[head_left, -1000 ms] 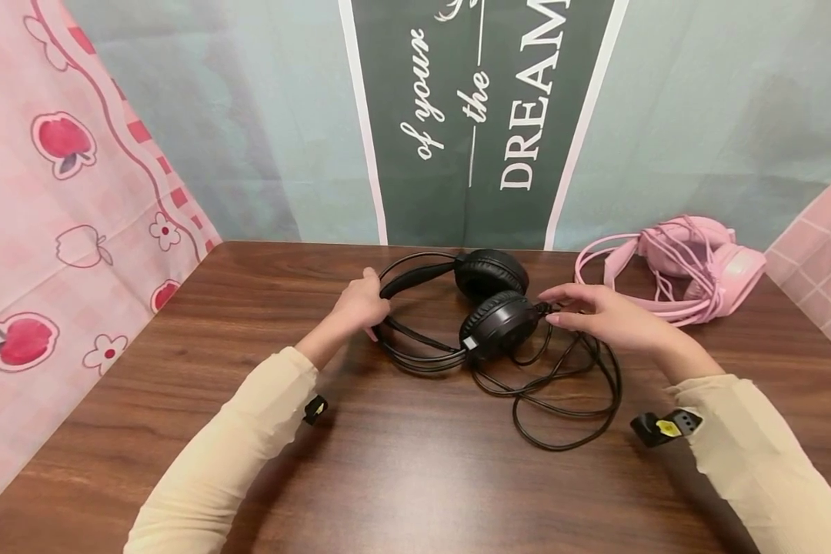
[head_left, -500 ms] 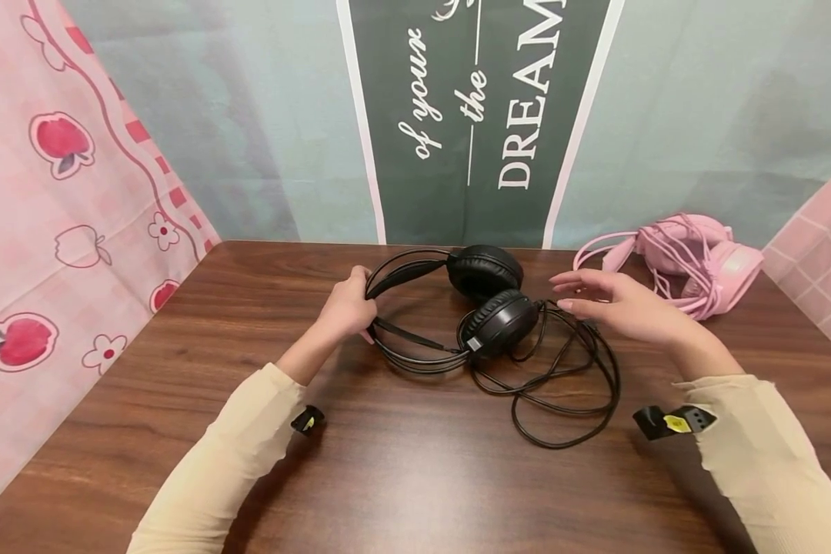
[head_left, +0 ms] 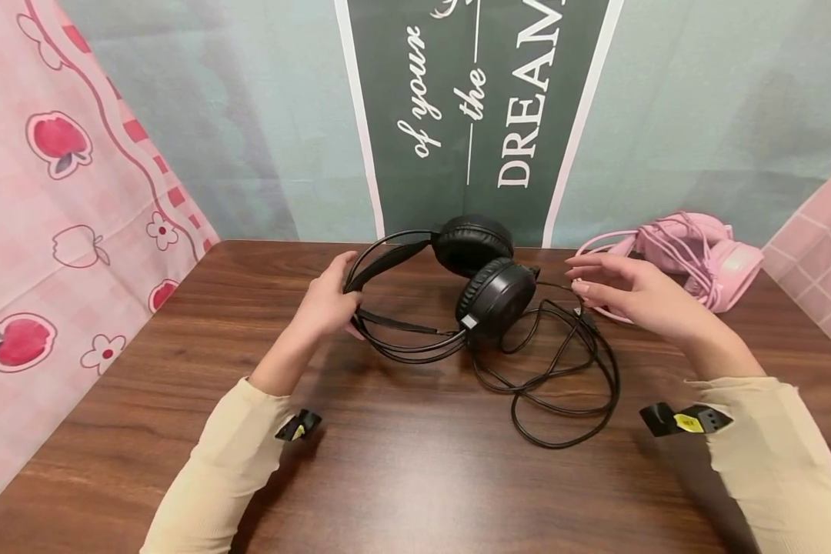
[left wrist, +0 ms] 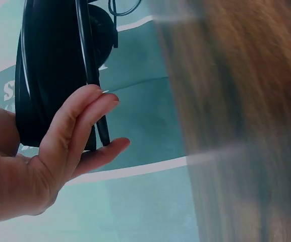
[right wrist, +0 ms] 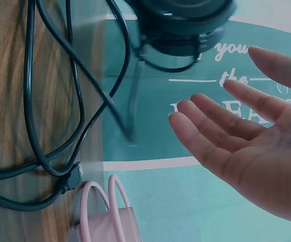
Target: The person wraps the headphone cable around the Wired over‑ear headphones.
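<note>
The black headphones [head_left: 496,296] hang tilted over the table, ear cups to the right and headband to the left. My left hand [head_left: 328,298] grips the headband at its top; in the left wrist view the fingers [left wrist: 79,121] bend round the band and its thin outer rod. Right of the ear cups, my right hand [head_left: 633,292] hovers with its fingers spread loosely and nothing held. In the right wrist view its fingers [right wrist: 221,121] are apart from the ear cup [right wrist: 185,25]. From the headphones a black cable [head_left: 568,445] runs down and lies in loops on the table.
Pink headphones [head_left: 699,258], wrapped in their own cord, lie at the back right behind my right hand. A USB plug [right wrist: 73,177] on the cable rests on the wooden table [head_left: 402,462]. A printed cloth [head_left: 249,138] hangs behind the table, and a pink cloth [head_left: 62,231] at the left.
My left hand has moved left and lifted the black headphones, the ear cups rising off the table. The right hand has come away from the ear cup toward the right.
</note>
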Demonstrator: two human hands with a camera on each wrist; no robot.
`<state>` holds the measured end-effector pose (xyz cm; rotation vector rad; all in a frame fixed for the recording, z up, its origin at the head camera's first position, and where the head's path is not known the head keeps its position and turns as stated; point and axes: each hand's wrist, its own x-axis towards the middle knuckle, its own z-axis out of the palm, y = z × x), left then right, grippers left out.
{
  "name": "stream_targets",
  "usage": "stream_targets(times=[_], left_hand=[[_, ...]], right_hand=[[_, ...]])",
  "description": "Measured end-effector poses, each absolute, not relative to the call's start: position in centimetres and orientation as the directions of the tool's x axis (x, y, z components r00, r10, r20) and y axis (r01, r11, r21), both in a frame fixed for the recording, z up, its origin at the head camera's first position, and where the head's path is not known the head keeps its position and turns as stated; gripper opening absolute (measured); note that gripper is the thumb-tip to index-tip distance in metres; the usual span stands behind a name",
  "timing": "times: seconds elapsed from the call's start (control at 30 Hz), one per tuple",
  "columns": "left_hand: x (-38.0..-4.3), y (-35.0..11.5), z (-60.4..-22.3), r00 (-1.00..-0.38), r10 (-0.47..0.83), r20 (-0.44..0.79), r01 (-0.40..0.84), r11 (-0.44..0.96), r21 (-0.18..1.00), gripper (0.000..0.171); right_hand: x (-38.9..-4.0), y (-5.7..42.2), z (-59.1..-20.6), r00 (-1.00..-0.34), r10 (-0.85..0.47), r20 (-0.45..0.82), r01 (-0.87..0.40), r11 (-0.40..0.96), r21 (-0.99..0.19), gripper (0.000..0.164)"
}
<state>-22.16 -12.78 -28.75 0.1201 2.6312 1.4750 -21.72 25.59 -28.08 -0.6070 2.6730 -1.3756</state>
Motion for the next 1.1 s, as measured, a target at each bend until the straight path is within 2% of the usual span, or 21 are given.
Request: stream_targets(times=[0.17, 0.33, 0.43, 0.67, 0.83, 0.97, 1.1], left_hand=[[-21.6, -13.4, -28.2, -0.986, 0.147, -0.072, 0.002, 0.449, 0.893, 0.063], [-21.1, -13.7, -27.4, -0.984, 0.165, -0.075, -0.012, 0.352, 0.936, 0.061], [-20.9, -13.9, -26.9, -0.984, 0.166, -0.068, -0.011, 0.323, 0.946, 0.06], [-20.8, -14.4, -26.5, -0.983, 0.171, -0.072, -0.035, 0.209, 0.977, 0.059], [-20.8, -14.5, -26.4, -0.98, 0.181, -0.079, -0.053, 0.142, 0.988, 0.059], [-20.8, -14.4, -26.4, -0.975, 0.198, -0.097, -0.076, 0.113, 0.991, 0.058], [-20.9, -14.1, -26.6, -0.971, 0.21, -0.111, -0.094, 0.09, 0.992, 0.058]], right_hand=[[-21.5, 25.6, -28.1, -0.921, -0.356, 0.162, -0.336, 0.509, -0.793, 0.041], [-21.2, 25.7, -28.0, -0.918, -0.293, 0.266, -0.382, 0.48, -0.79, 0.034], [-21.2, 25.8, -27.9, -0.923, -0.266, 0.277, -0.372, 0.447, -0.813, 0.033], [-21.5, 25.9, -28.3, -0.943, -0.227, 0.242, -0.331, 0.583, -0.742, 0.034], [-21.8, 25.7, -28.9, -0.935, -0.249, 0.252, -0.353, 0.611, -0.708, 0.034], [-22.2, 25.6, -29.5, -0.929, -0.246, 0.276, -0.369, 0.555, -0.746, 0.04], [-22.5, 25.6, -30.3, -0.934, -0.244, 0.261, -0.348, 0.449, -0.823, 0.038]])
